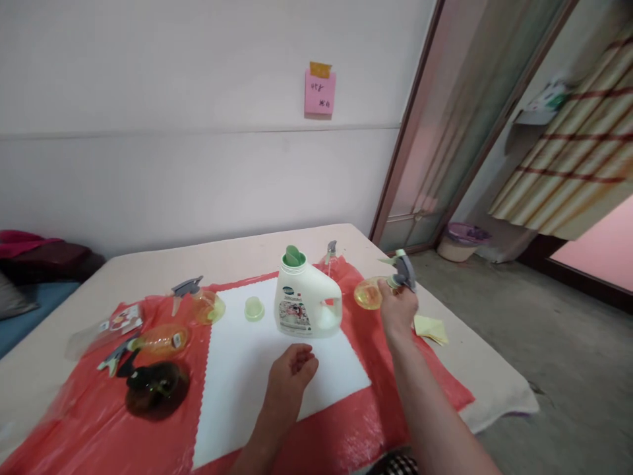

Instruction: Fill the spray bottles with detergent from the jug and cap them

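My right hand (398, 305) grips a spray bottle (368, 294) by its neck. The bottle holds yellow liquid, has a grey and pale green trigger head, and is tilted with its base to the left. My left hand (293, 371), with loosely curled fingers and nothing visible in them, hovers over a white sheet (232, 389). Just beyond it stands a pale green detergent jug (297, 300), upright, its mouth uncapped and showing a green spout. To the jug's left a translucent green cap (254, 309) rests on the sheet.
Lying on the red plastic (376, 396) at left are a dark bottle (157, 390), an orange spray bottle (161, 340) and a yellow one (205, 307). Another sprayer (331, 254) is behind the jug. Yellow paper notes (430, 328) lie near the table's right edge.
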Available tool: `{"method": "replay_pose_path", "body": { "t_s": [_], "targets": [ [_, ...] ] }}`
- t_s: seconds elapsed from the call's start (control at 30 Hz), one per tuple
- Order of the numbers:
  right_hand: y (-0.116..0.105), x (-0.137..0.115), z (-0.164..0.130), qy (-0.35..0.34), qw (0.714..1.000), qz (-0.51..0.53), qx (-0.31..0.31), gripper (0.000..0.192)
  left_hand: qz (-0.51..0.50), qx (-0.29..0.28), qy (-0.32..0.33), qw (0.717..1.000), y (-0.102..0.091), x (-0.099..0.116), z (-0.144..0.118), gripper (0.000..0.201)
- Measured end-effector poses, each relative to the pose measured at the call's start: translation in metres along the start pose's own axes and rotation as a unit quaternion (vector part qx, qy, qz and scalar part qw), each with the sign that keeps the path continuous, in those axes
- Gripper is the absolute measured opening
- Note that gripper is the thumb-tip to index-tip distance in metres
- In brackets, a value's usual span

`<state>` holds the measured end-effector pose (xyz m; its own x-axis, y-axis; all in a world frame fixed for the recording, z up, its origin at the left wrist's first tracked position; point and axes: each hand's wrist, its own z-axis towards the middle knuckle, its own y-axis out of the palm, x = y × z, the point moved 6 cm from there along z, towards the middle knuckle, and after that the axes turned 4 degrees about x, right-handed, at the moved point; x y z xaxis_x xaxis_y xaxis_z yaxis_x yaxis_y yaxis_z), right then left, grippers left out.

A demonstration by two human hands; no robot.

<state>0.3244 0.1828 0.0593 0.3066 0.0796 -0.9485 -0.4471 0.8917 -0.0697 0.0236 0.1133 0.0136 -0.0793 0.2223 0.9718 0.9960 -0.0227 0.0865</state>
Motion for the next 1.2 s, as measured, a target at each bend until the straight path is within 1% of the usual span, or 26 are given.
{"method": "replay_pose_path", "body": {
  "t_s": [0.1,0.2,0.3,0.37,0.47,0.53,0.6,0.67,0.7,0.73,0.8,0.87,0.93,0.97,1.0,1.03,1.07,1.1,1.13,1.17,1.2],
  "targets": [
    [0.043,0.014,0.021,-0.006,0.999,-0.028,-0.027,0.028,0.006,-0.003,-0.003,1.0,0.001,-0.003,0.003,0.03],
    [0.086,0.021,0.043,-0.017,0.998,-0.043,-0.051,0.03,0.018,-0.025,-0.016,0.999,0.0,-0.009,0.005,0.029],
    [0.119,0.033,0.059,-0.024,0.996,-0.054,-0.073,0.033,0.023,-0.047,-0.028,0.998,-0.001,-0.015,0.006,0.028],
    [0.133,0.045,0.063,-0.019,0.994,-0.064,-0.09,0.034,0.028,-0.055,-0.027,0.998,-0.001,-0.016,0.006,0.026],
    [0.147,0.062,0.066,-0.009,0.99,-0.078,-0.115,0.034,0.039,-0.053,-0.026,0.998,0.0,-0.014,0.004,0.023],
    [0.15,0.066,0.067,-0.007,0.988,-0.081,-0.131,0.036,0.042,-0.045,-0.028,0.998,0.0,-0.014,0.004,0.022],
    [0.146,0.063,0.064,-0.006,0.986,-0.084,-0.144,0.042,0.045,-0.041,-0.028,0.998,0.0,-0.013,0.003,0.022],
    [0.13,0.056,0.054,-0.011,0.984,-0.085,-0.156,0.053,0.053,-0.039,-0.027,0.998,0.0,-0.013,0.003,0.02],
    [0.117,0.052,0.045,-0.016,0.983,-0.085,-0.163,0.06,0.057,-0.036,-0.021,0.998,-0.001,-0.012,0.003,0.02],
    [0.101,0.05,0.033,-0.024,0.981,-0.082,-0.172,0.065,0.063,-0.032,-0.013,0.997,-0.001,-0.012,0.003,0.02],
    [0.058,0.05,0.003,-0.045,0.976,-0.079,-0.196,0.07,0.07,-0.027,-0.002,0.997,-0.003,-0.009,0.004,0.02],
    [0.007,0.057,-0.032,-0.071,0.967,-0.084,-0.228,0.065,0.074,-0.028,0.005,0.997,-0.004,-0.006,0.004,0.022],
    [-0.039,0.061,-0.072,-0.133,0.937,-0.129,-0.296,0.055,0.087,-0.02,0.014,0.996,-0.005,0.0,0.004,0.022],
    [-0.061,0.061,-0.09,-0.145,0.927,-0.152,-0.31,0.051,0.097,-0.007,0.024,0.995,-0.006,0.004,0.002,0.021],
    [-0.081,0.058,-0.107,-0.152,0.921,-0.168,-0.316,0.047,0.106,0.009,0.037,0.994,-0.006,0.009,0.0,0.02],
    [-0.096,0.051,-0.124,-0.159,0.913,-0.173,-0.333,0.043,0.11,0.023,0.054,0.992,-0.005,0.015,-0.004,0.019],
    [-0.105,0.04,-0.143,-0.167,0.899,-0.166,-0.37,0.038,0.11,0.033,0.073,0.991,-0.002,0.021,-0.009,0.018],
    [-0.109,0.026,-0.163,-0.172,0.878,-0.144,-0.423,0.032,0.105,0.036,0.092,0.99,0.003,0.027,-0.016,0.019],
    [-0.112,0.008,-0.183,-0.18,0.852,-0.098,-0.482,0.026,0.1,0.029,0.11,0.988,0.01,0.033,-0.026,0.02],
    [-0.113,-0.011,-0.202,-0.192,0.812,-0.048,-0.549,0.025,0.1,0.013,0.127,0.987,0.018,0.039,-0.037,0.021],
    [-0.116,-0.03,-0.215,-0.208,0.795,-0.024,-0.569,0.026,0.105,-0.008,0.144,0.984,0.028,0.043,-0.051,0.023]
  ]
}}
